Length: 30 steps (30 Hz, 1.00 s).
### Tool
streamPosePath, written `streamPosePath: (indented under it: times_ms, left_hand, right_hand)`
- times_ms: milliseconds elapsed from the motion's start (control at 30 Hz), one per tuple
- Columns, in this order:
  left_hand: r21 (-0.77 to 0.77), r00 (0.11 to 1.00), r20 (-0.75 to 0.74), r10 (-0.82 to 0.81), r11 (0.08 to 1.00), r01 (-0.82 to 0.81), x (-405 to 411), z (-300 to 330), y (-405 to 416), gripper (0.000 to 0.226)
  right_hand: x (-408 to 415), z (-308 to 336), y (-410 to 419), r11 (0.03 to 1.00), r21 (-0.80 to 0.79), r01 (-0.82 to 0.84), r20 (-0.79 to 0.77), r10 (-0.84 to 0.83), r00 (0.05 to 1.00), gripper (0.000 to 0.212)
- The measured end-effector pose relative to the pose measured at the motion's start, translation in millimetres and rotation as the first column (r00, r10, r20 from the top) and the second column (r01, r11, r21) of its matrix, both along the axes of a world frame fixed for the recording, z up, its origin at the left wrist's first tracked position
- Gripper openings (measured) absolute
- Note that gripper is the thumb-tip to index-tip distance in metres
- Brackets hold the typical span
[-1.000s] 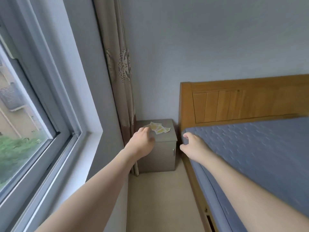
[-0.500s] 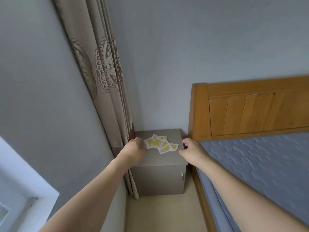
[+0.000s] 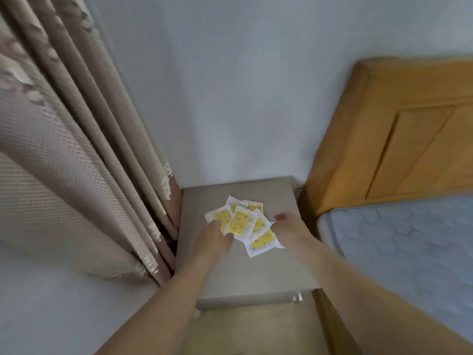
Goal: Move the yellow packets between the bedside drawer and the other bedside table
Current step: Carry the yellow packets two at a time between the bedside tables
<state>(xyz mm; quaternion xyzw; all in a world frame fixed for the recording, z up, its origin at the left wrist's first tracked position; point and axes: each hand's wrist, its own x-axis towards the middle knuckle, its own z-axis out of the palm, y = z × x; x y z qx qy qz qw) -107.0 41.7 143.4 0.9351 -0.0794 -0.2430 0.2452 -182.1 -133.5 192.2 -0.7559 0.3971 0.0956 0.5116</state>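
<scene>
Several yellow packets [image 3: 240, 221] with white edges lie in a loose overlapping pile on top of the grey bedside table [image 3: 256, 272]. My left hand [image 3: 212, 242] rests at the pile's left edge, its fingertips touching the leftmost packets. At the pile's right edge my right hand [image 3: 289, 229] touches the nearest packet. The image is blurred, so I cannot tell whether either hand grips a packet. The table's front shows a small metal knob [image 3: 297, 297] at the lower right.
A patterned beige curtain [image 3: 76, 149] hangs close on the left, touching the table's side. The wooden headboard [image 3: 384, 129] and blue mattress [image 3: 409, 242] stand tight on the right. A pale wall lies behind, and beige floor [image 3: 256, 329] in front.
I have come closer and look down more steeply. Both hands have moved forward from the table's sides onto the edges of the packet pile.
</scene>
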Motion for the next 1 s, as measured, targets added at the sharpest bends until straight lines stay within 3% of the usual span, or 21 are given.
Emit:
streamPosePath:
  times_ms: [67, 167, 267, 367, 533, 633, 833, 1000]
  left_hand:
    - [-0.042, 1.0, -0.021, 0.008, 0.999, -0.009, 23, -57, -16, 0.046]
    - [-0.052, 0.994, 0.088, -0.063, 0.996, 0.068, 46, -132, -38, 0.047]
    - [0.069, 0.958, 0.271, -0.089, 0.995, 0.073, 58, -185, -52, 0.064]
    - [0.156, 0.939, 0.342, -0.033, 0.988, -0.022, 64, -219, -58, 0.083]
    - [0.106, 0.887, 0.461, 0.015, 0.992, -0.072, 59, -244, -59, 0.069]
    - [0.066, 0.873, 0.486, 0.034, 0.995, -0.076, 59, -248, -59, 0.065]
    - [0.047, 0.847, 0.532, 0.009, 0.998, -0.039, 60, -252, -57, 0.06]
    - [-0.012, 0.814, 0.58, 0.028, 1.0, -0.026, 59, -255, -55, 0.056]
  right_hand:
    - [33, -48, -7, 0.965, 0.221, 0.145, -0.066, -0.133, 0.989, 0.035]
    - [61, -112, -17, 0.857, 0.387, 0.341, -0.186, -0.29, 0.939, 0.042]
    - [79, -163, -22, 0.776, 0.402, 0.486, -0.268, -0.407, 0.873, 0.036]
    - [94, -191, -24, 0.699, 0.352, 0.623, -0.321, -0.535, 0.781, 0.026]
    - [111, -205, -24, 0.561, 0.356, 0.747, -0.374, -0.647, 0.664, 0.006]
    - [120, -205, -17, 0.568, 0.348, 0.745, -0.369, -0.648, 0.666, 0.009]
    - [128, -217, -9, 0.716, 0.214, 0.665, -0.352, -0.578, 0.736, 0.022]
    - [129, -222, -2, 0.726, 0.114, 0.678, -0.201, -0.651, 0.732, 0.013]
